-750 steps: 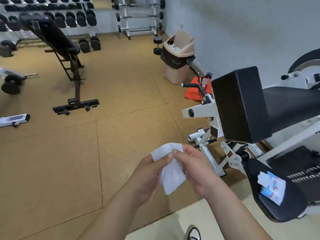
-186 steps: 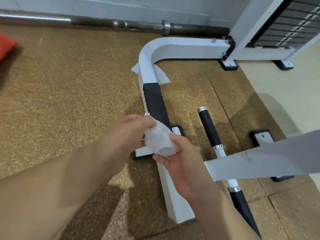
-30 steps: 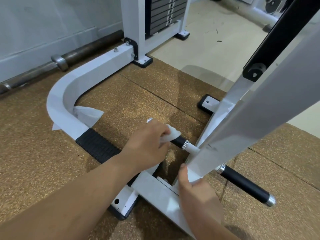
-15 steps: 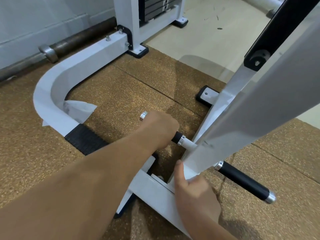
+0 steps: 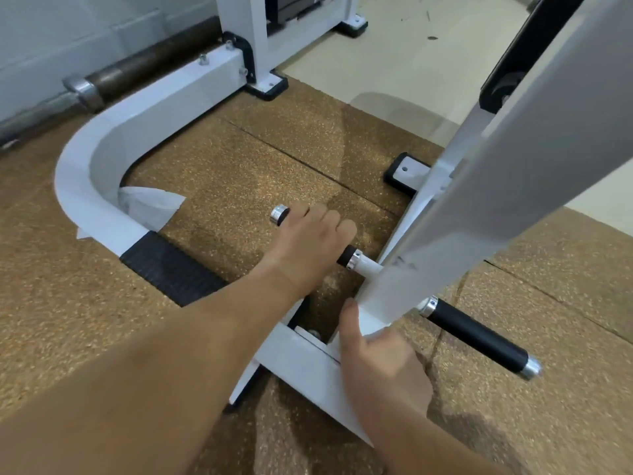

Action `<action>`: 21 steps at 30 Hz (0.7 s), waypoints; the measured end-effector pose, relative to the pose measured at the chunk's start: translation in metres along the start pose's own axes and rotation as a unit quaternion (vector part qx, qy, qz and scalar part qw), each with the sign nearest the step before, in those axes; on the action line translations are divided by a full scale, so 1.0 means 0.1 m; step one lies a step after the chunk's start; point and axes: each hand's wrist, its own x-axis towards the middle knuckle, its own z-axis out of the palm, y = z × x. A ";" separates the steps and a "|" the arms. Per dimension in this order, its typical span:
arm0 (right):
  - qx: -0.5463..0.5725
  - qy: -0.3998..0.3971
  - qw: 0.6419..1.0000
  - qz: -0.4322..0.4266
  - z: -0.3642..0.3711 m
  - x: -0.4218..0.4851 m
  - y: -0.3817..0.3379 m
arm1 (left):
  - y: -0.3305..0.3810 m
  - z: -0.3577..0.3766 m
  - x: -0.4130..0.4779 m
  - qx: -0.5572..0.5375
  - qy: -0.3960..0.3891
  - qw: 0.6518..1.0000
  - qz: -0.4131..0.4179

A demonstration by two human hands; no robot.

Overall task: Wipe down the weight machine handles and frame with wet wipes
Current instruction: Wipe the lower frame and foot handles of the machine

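Low down near the floor, the left handle (image 5: 347,257) of the weight machine is wrapped by the left hand (image 5: 310,240), fingers curled closed around its black grip; only the chrome end cap (image 5: 279,214) beyond the knuckles and a short black stretch with a chrome ring on the thumb side show. The wet wipe is hidden, so whether it lies under the palm cannot be told. Just right of that hand the handle's white stub meets the slanted white frame post (image 5: 479,214). Below it, the right hand (image 5: 380,358) lies with fingers fairly open and the thumb pressed up along the post's lower edge, over the white base bar (image 5: 301,358). Right of this hand the right handle (image 5: 476,334) juts out, black with chrome ends. Left of the left hand a black tread pad (image 5: 168,269) sits on the curved white frame tube (image 5: 89,173), a scrap of paper (image 5: 150,207) beside it on the speckled rubber floor (image 5: 239,173).
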 end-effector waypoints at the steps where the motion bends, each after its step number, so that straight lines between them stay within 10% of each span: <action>1: -0.016 -0.005 1.000 0.007 0.01 -0.02 0.01 | 0.03 -0.01 -0.05 -0.007 -0.004 1.000 -0.002; 10: -0.008 0.006 1.000 -0.006 0.00 -0.03 -0.01 | -0.10 -0.51 -0.12 -0.047 -0.109 0.992 0.045; 16: -0.009 0.014 1.000 0.010 -0.01 -0.05 -0.03 | 0.14 -0.62 -0.72 -0.260 -0.078 0.956 -0.112; 18: -0.011 0.011 1.000 0.003 0.00 -0.06 -0.04 | 0.19 -0.50 -0.73 -0.423 -0.077 0.858 -0.281; 21: -0.007 0.012 1.000 0.004 -0.02 -0.08 -0.03 | 0.16 -0.37 -0.58 -0.615 -0.055 0.610 -0.497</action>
